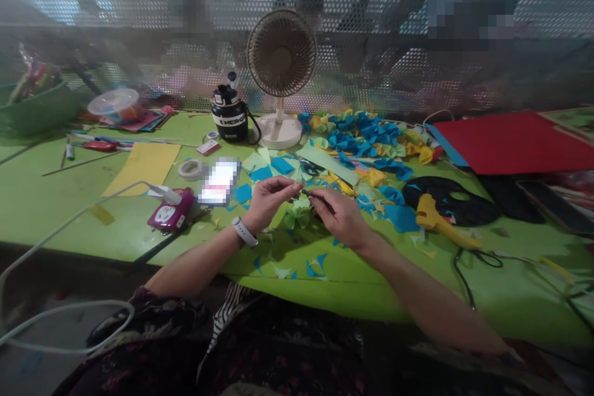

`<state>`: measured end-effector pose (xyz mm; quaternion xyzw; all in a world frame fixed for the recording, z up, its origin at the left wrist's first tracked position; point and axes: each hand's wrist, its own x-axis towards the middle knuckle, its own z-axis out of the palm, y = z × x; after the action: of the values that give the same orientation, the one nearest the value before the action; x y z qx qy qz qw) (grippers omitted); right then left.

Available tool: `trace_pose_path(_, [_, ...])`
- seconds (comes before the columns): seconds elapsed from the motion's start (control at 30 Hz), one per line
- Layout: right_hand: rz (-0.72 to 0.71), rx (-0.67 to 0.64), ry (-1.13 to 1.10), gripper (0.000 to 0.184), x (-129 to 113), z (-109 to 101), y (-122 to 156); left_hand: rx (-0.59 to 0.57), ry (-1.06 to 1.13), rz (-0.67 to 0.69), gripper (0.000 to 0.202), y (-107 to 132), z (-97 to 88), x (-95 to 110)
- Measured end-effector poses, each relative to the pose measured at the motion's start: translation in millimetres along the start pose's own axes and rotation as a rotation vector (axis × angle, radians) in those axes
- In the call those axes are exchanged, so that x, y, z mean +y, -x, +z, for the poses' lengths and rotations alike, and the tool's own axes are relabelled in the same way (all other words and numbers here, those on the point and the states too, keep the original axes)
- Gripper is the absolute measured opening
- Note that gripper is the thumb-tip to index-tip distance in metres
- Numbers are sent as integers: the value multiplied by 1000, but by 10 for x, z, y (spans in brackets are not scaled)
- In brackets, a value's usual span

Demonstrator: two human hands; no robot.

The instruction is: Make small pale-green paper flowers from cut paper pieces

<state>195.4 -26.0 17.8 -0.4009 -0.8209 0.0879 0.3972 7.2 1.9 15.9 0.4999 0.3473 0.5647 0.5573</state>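
Observation:
My left hand [271,199], with a white watch band on the wrist, has its thumb and fingers pinched together over the middle of the table. Close beside it, my right hand [342,215] pinches a small dark thing [306,193] between thumb and fingers. What the left fingertips hold is too small to tell. Just under the fingertips is a light green paper flower [297,215]; whether it hangs from the fingers or lies on the table, I cannot tell. Black-handled scissors [310,167] lie beyond my hands among cut blue, yellow and green paper pieces.
Behind stand a fan [281,59] and a black bottle [229,116]. A lit phone [219,182], white tape roll [191,169] and purple power socket [171,210] lie left. Rightward are a yellow glue gun [443,226], red sheets [515,141] and crumpled paper flowers [371,130].

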Motion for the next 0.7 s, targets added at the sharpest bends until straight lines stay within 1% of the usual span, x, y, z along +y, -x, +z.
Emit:
trace_pose_path(0.23, [5,-28,-12,21,16,9,-1,61,36,5,33,-19,-2,13])
trace_pose_path(0.47, [-28,-54,-9,18,5,-16,-6,111,106,-31,38,-61,-5,25])
trace_pose_path(0.7, [-10,-77,-29,18,-26,-58,-30,123,143,-49,41,-83,-14,43])
